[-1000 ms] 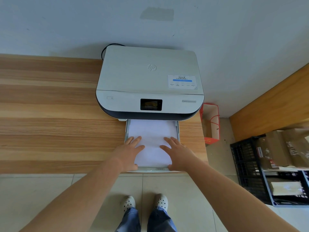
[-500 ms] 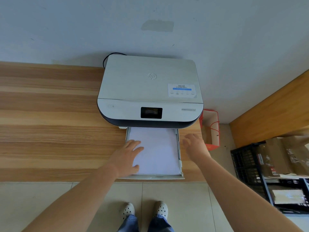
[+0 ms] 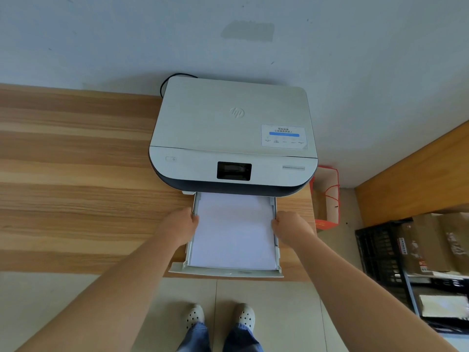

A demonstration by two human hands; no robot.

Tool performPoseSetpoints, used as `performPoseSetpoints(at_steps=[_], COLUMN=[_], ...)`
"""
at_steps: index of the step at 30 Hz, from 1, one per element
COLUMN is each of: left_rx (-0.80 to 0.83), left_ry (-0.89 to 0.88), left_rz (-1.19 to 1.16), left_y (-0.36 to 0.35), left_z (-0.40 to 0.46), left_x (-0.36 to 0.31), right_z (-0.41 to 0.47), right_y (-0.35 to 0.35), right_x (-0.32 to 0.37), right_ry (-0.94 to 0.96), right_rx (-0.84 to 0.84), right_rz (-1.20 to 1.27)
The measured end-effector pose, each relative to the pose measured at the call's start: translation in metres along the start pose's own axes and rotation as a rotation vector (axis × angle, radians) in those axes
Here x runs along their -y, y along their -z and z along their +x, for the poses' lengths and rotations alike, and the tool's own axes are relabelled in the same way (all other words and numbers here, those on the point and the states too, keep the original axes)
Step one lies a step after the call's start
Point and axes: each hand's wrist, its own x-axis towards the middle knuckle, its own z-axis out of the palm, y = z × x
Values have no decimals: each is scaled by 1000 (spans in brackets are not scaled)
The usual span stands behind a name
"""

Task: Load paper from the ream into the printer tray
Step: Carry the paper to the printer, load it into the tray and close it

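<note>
1. We stand at a wooden counter (image 3: 76,174) set against a pale wall; the printer (image 3: 233,138) sits at the counter's back edge, near its right end.
2. The tray (image 3: 225,271) is drawn out toward the counter's front edge, its lip overhanging. The paper (image 3: 233,232) lies flat inside it, square to the walls. No ream is in view.
3. Our left hand (image 3: 179,228) is curled closed on the tray's left wall, our right hand (image 3: 289,228) likewise on the right wall. We judge this symmetrical grip serves to push the tray in straight.
4. Half a second ago the left hand lay flat on the paper and the right hovered off the tray; both now grip its sides.
</note>
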Motion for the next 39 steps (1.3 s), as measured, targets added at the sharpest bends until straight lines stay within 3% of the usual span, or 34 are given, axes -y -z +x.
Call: performPoseSetpoints(at_steps=[6, 39], left_rx=[17, 6], left_ry=[-6, -65], left_rz=[111, 121], left_y=[3, -9], left_z=[8, 12], left_x=[-5, -6], right_z=[3, 0], right_y=[-1, -4], right_x=[2, 4], right_ry=[-38, 35], right_rx=[27, -20], right_rz=[22, -75])
